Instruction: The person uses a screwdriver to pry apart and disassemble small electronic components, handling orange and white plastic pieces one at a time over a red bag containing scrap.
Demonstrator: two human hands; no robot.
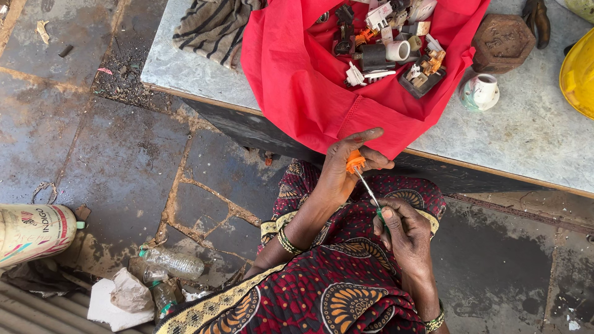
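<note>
Evidently light and stiff, the small orange plastic part (355,162) sits pinched in the left hand (343,170); the right hand (402,232) grips a slim screwdriver (370,193) near its handle.

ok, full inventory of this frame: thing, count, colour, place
red cloth: 1, red, draped over table edge, holding parts
electrical parts: a pile, black, white, orange, on the red cloth
table: 1, grey top, upper frame
striped cloth: 1, brown and grey, table's left end
hexagonal block: 1, brown, on table right of red cloth
ceramic fitting: 1, white, on table below the block
yellow object: 1, yellow, right edge
plastic bottles: 2, clear, on floor lower left
sack: 1, white printed, left edge
orange part: 1, orange, in left hand
screwdriver: 1, metal shaft, green handle, in right hand
left hand: 1, holds orange part
right hand: 1, grips screwdriver
</note>
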